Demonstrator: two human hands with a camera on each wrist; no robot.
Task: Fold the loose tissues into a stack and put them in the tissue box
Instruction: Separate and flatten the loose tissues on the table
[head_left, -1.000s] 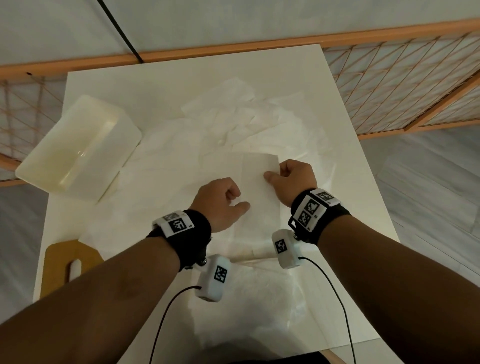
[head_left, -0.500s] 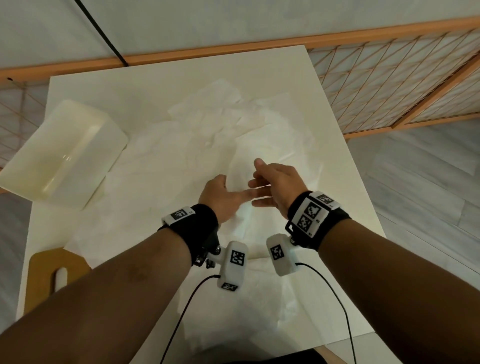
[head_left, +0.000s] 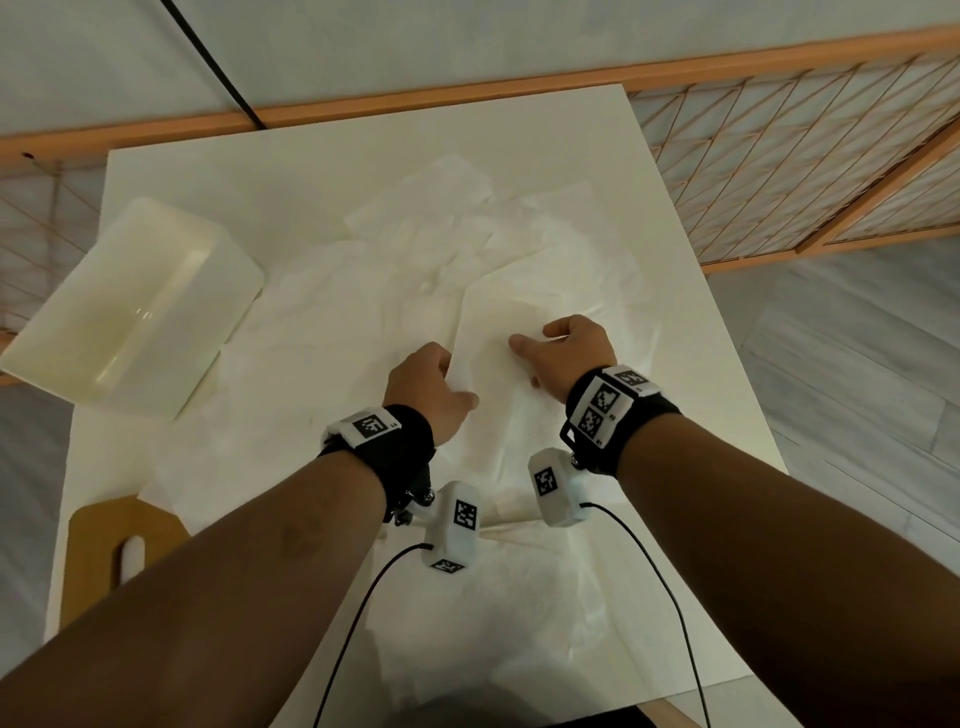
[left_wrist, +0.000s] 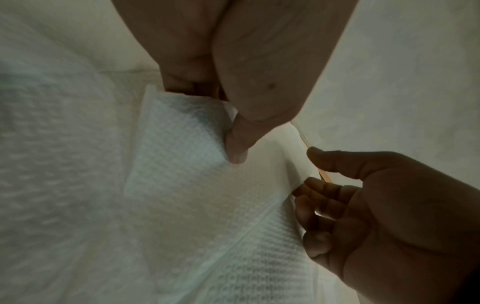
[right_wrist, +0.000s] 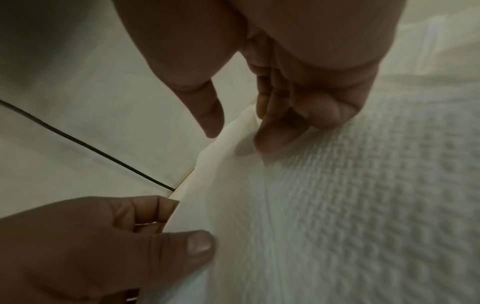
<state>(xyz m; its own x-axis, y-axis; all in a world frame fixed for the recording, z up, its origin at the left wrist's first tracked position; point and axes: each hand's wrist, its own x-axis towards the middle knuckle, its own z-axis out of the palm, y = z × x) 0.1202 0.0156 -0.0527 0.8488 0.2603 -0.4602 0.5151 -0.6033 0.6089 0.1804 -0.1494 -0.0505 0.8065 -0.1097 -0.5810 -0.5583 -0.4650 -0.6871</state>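
I am seeing two hands working on one tissue (head_left: 498, 332): the left hand (head_left: 423, 387) is pinching its left edge between thumb and curled fingers, and the right hand (head_left: 569, 353) is curling loosely at its right edge, thumb raised off the sheet. The tissue is lifting over a heap of loose tissues (head_left: 415, 249) that I cannot count. One wooden lid (head_left: 98, 540) is lying near left. One open tissue box (head_left: 130, 306) is sitting far left on the white table (head_left: 311, 171). Beyond, an orange lattice rail (head_left: 779, 145) is standing against the wall.
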